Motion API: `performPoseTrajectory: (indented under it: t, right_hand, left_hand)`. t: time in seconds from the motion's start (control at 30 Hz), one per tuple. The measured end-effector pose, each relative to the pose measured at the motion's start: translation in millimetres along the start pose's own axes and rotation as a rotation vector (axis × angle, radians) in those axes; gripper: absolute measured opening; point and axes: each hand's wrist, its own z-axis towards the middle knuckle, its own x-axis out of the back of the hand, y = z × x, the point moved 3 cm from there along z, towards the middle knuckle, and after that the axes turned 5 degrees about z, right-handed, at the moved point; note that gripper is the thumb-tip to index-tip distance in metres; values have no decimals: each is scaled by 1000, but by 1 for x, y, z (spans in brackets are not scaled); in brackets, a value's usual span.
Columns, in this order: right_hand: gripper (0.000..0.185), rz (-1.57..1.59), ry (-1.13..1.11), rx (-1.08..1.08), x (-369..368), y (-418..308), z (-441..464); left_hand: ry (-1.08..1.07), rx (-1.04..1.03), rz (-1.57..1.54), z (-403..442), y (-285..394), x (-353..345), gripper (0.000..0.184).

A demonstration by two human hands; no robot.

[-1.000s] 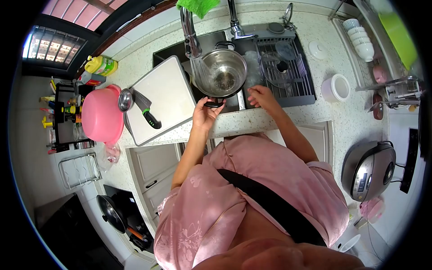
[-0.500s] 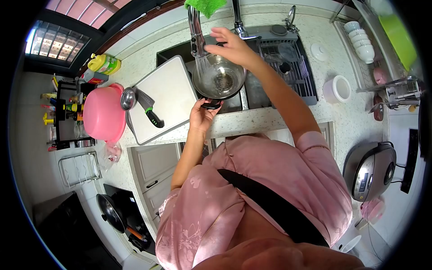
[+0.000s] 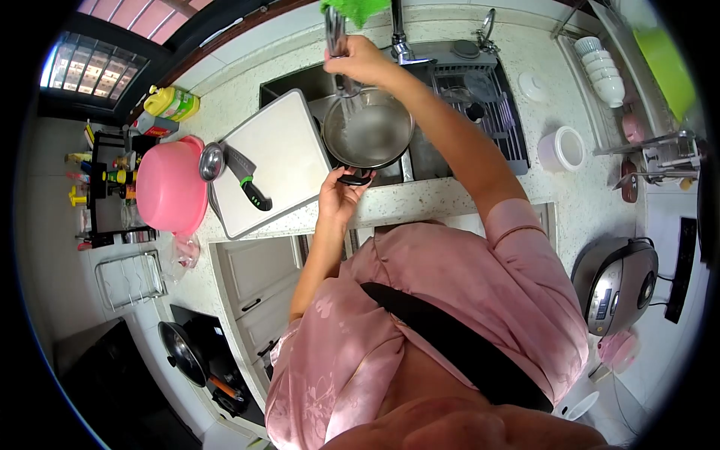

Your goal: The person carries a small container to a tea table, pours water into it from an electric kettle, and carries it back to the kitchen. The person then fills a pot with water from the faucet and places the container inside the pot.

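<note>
Over the sink, a stainless steel pot [image 3: 379,135] with black handles sits under running water. My left hand [image 3: 339,193] grips the pot's near black handle [image 3: 356,178]. Up at the faucet [image 3: 335,34], my right hand [image 3: 360,61] is wrapped round the metal spray head, and water streams from it into the pot. A green cloth [image 3: 360,10] hangs over the top of the faucet. Left of the pot lies a white cutting board [image 3: 266,161], partly over the sink edge. On it rest a kitchen knife [image 3: 251,184] with a black-and-green handle and a metal ladle [image 3: 212,161].
A pink basin [image 3: 169,187] stands left of the board, with a yellow bottle [image 3: 172,103] behind it. Right of the sink are a dish rack [image 3: 491,124], a white container [image 3: 562,148] and a rice cooker [image 3: 619,289]. A lidded pan [image 3: 182,352] sits on the stove at lower left.
My right hand has moved left from open above the pot and closed round the faucet's spray head. The left hand still holds the pot handle.
</note>
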Motion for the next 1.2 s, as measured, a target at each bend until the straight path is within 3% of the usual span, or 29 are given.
performPoseTrajectory:
  t: [0.07,0.23,0.33,0.4,0.43,0.53,0.67,0.7,0.8,0.9,0.97,1.2]
  right_hand:
    - [12,-9,-51,-109,8,-3,-4]
    - [8,-60,-240,-74,24,-3,-11]
    - [14,-72,-212,-26,24,-2,-14]
    - [26,7,-168,45,23,-3,-23]
    - [36,11,-158,-26,24,-3,-30]
    - [41,78,83,34,43,25,-57]
    - [27,-25,410,70,73,75,-121]
    - [23,-96,496,-25,77,72,-143]
    - [20,-251,635,48,83,98,-192]
    - [27,-341,647,-77,81,109,-221]
    - [42,-393,549,-421,74,109,-226]
    - [68,-255,543,-492,71,123,-198]
  left_hand:
    - [5,-30,-2,-4,0,2,17]
    - [28,-4,11,-1,-6,4,14]
    - [16,43,22,2,-11,7,13]
    - [32,27,36,6,-16,5,16]
    - [13,18,7,5,-16,3,15]
    - [-65,25,-25,9,-22,6,13]
    - [-73,41,2,9,-24,3,14]
    - [-82,31,28,9,-25,4,14]
    - [-89,14,43,8,-28,1,14]
    - [-71,42,59,10,-31,9,14]
    - [-75,44,63,10,-33,9,14]
    - [-65,72,63,8,-34,6,14]
